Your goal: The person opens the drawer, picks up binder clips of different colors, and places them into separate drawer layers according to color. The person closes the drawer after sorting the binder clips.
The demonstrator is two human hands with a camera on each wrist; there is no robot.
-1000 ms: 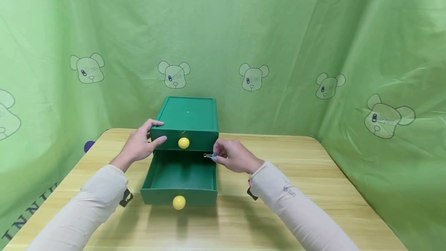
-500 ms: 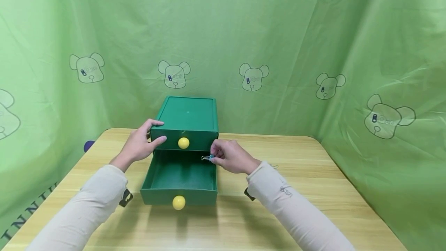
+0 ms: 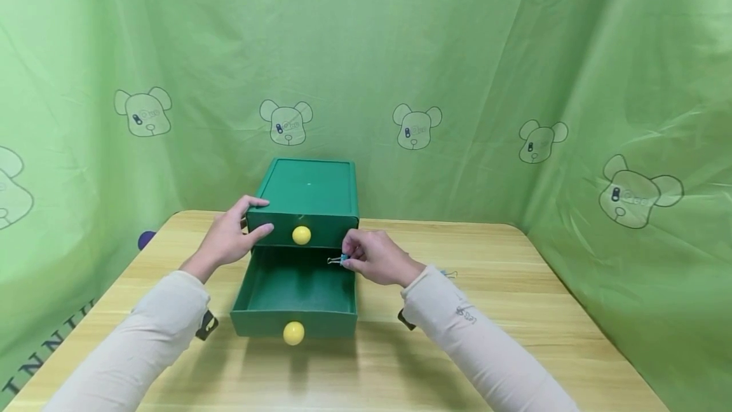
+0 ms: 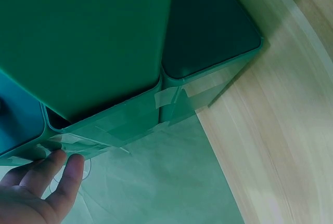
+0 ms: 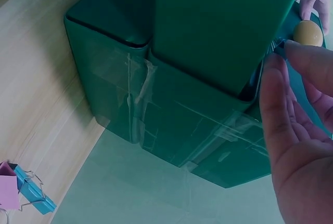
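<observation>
Head view: fingers of the right hand point(image 3: 379, 258) pinch 1 blue clip point(image 3: 344, 260) over the pulled-out lower drawer point(image 3: 254, 323); fingers of the left hand point(image 3: 225, 237) rest, extended, against the cabinet point(image 3: 311, 186). Clip judged light, stiff, springy; hold by its body.

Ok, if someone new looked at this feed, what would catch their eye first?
Likely the dark green drawer cabinet left of centre on the table, with two bright yellow knobs and its lower visible drawer pulled out. Next, the small blue clip pinched in the right hand at that drawer's right side. The left hand rests on the cabinet's front left corner.
</observation>
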